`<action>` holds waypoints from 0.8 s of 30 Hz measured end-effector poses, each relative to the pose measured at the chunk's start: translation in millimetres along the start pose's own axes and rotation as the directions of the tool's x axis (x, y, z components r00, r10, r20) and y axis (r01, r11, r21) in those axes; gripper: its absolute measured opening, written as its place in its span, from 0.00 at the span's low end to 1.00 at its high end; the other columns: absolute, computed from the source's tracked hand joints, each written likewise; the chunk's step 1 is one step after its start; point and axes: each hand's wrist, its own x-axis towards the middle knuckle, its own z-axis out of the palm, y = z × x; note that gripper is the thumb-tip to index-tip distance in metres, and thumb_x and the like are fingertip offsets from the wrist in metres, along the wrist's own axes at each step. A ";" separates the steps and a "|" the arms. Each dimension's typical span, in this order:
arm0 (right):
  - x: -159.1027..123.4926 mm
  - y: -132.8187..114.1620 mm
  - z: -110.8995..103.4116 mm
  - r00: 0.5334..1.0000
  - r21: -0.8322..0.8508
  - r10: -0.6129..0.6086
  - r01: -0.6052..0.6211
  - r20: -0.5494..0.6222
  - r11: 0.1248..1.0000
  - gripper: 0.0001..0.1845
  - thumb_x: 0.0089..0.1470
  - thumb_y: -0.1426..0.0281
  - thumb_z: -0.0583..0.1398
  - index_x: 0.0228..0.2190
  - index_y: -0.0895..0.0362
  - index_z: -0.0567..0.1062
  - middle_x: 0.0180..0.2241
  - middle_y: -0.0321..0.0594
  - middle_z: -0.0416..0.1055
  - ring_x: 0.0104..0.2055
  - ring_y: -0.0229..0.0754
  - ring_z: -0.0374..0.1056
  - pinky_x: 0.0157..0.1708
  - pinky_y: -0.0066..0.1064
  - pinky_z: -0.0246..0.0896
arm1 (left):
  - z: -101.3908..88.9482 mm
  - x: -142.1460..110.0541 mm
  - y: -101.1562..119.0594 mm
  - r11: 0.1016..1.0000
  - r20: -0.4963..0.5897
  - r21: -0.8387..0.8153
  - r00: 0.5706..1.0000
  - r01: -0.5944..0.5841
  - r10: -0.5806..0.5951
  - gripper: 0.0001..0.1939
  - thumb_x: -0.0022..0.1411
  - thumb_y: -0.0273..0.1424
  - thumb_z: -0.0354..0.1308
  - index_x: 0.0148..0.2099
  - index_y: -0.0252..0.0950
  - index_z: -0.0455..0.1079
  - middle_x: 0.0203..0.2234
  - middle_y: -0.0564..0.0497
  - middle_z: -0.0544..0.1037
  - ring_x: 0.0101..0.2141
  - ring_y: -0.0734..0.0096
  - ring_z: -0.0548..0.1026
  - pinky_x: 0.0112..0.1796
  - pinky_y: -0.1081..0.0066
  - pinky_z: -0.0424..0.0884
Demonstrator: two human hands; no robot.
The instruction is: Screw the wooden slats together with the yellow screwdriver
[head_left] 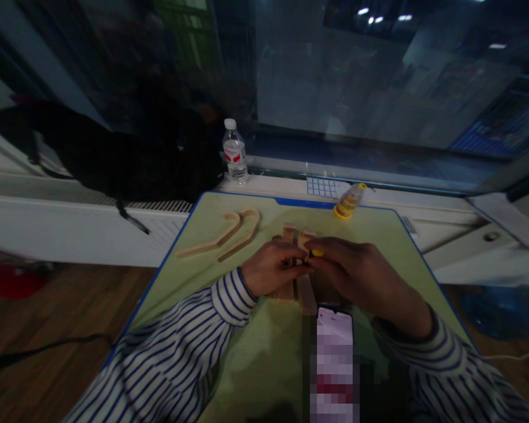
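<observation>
Both of my hands meet over a wooden assembly (307, 292) of pale wooden bars that lies on the table. My right hand (364, 276) is closed in a pinch round a small yellow and black object (317, 253), whose kind does not show clearly. From the other side, my left hand (271, 267) reaches in with thumb and forefinger closed near the tip of that object. What lies between the left fingertips is too small and dark to make out. My hands cover much of the assembly's middle.
Two hook-shaped wooden pieces (240, 234) lie at the table's left. A phone (335, 352) rests in front of the assembly. At the back right stands a clear bottle with yellow cap and base (349, 201). A water bottle (235, 154) and a black bag (136, 164) are on the sill.
</observation>
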 end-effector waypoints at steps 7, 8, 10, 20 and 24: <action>-2.9 -2.4 9.3 0.995 -0.103 0.007 -0.018 -0.102 0.995 0.15 0.61 0.66 0.54 0.48 0.55 0.69 0.44 0.43 0.75 0.40 0.44 0.74 0.38 0.35 0.69 | -1.6 0.2 0.1 0.998 0.046 -0.044 0.998 -0.035 0.037 0.11 0.63 0.34 0.54 0.37 0.32 0.73 0.36 0.45 0.78 0.38 0.68 0.75 0.43 0.69 0.70; -2.8 -2.9 10.4 0.994 -0.114 0.004 -0.017 -0.109 0.993 0.15 0.61 0.66 0.54 0.48 0.55 0.69 0.44 0.43 0.75 0.39 0.44 0.74 0.37 0.35 0.69 | -1.4 0.3 -0.6 0.998 0.053 -0.054 0.998 -0.034 0.037 0.11 0.63 0.33 0.54 0.38 0.32 0.73 0.36 0.46 0.78 0.39 0.68 0.75 0.43 0.68 0.70; -2.4 -3.8 11.5 0.994 -0.127 0.002 -0.016 -0.113 0.992 0.15 0.61 0.65 0.53 0.49 0.54 0.68 0.43 0.42 0.75 0.38 0.44 0.74 0.36 0.36 0.69 | -1.6 0.5 -2.6 0.997 0.068 -0.078 0.997 -0.031 0.036 0.10 0.63 0.33 0.54 0.40 0.33 0.73 0.36 0.46 0.77 0.40 0.68 0.75 0.44 0.67 0.70; -6.0 3.7 -3.5 0.999 0.046 0.045 -0.046 0.020 0.998 0.15 0.62 0.66 0.52 0.49 0.55 0.68 0.45 0.40 0.74 0.42 0.41 0.72 0.39 0.34 0.68 | -25.1 -16.9 -14.0 0.998 0.147 -0.038 0.988 -0.046 0.051 0.16 0.60 0.23 0.53 0.50 0.37 0.71 0.47 0.44 0.75 0.49 0.65 0.72 0.51 0.61 0.68; -9.7 7.6 -6.9 0.998 0.113 0.044 -0.048 0.042 0.992 0.15 0.61 0.67 0.53 0.50 0.54 0.67 0.49 0.39 0.72 0.48 0.40 0.70 0.44 0.34 0.67 | -19.8 -33.1 -25.6 0.999 0.064 0.040 0.998 -0.027 0.025 0.16 0.61 0.26 0.54 0.52 0.36 0.70 0.52 0.42 0.72 0.53 0.61 0.69 0.54 0.57 0.67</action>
